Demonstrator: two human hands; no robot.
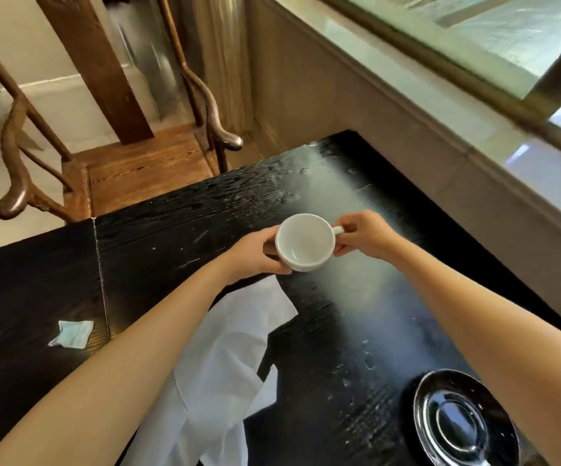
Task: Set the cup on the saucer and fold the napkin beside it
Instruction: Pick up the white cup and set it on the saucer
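Note:
An empty white cup (304,241) is held upright over the middle of the dark table (158,230). My left hand (255,253) cups its left side and underside. My right hand (364,234) pinches the handle on the right. A glossy black saucer (462,420) lies flat at the near right, partly under my right forearm. A white napkin (225,358) lies unfolded and rumpled on the table below the cup, running toward the near edge, with my left forearm across part of it.
A small crumpled pale-blue scrap of paper (72,332) lies on the table at the left. A wooden armchair (121,163) stands past the table's far edge. A wall and window ledge (457,122) run along the right side.

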